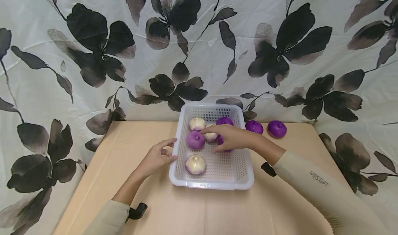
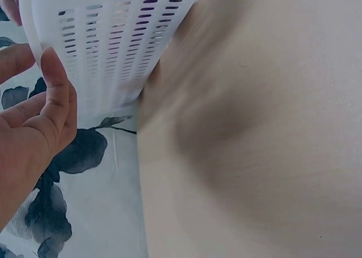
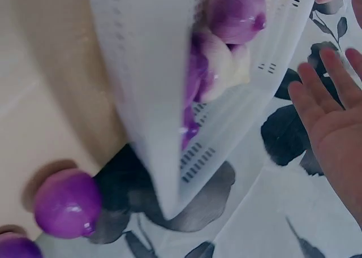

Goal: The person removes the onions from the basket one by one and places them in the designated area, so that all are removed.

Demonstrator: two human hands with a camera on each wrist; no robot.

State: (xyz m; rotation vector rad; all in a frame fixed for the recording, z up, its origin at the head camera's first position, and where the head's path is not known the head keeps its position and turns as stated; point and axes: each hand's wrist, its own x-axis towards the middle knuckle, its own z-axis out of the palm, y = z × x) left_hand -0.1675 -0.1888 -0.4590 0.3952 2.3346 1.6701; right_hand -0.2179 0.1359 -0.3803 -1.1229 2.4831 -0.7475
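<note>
My left hand (image 1: 157, 158) holds the left rim of a white perforated plastic basket (image 1: 214, 184), thumb and a finger at its edge in the left wrist view. Over the basket reaches my right hand (image 1: 231, 136), its fingers spread and nothing held in the right wrist view. Its fingertips overlap a light purple onion (image 1: 195, 140) in the head view. Under the hand, a pale onion (image 1: 210, 137) and a dark purple onion (image 1: 220, 140) are partly hidden. Also in the basket are a whitish onion (image 1: 197, 123), a purple onion (image 1: 224, 120) and a pale, purple-based onion (image 1: 195, 164).
Two dark purple onions, one close by the basket (image 1: 254, 126) and the other farther right (image 1: 277, 129), lie on the tan table (image 1: 149, 207) near its back edge. Behind the table hangs a white cloth (image 1: 217, 66) with dark flowers.
</note>
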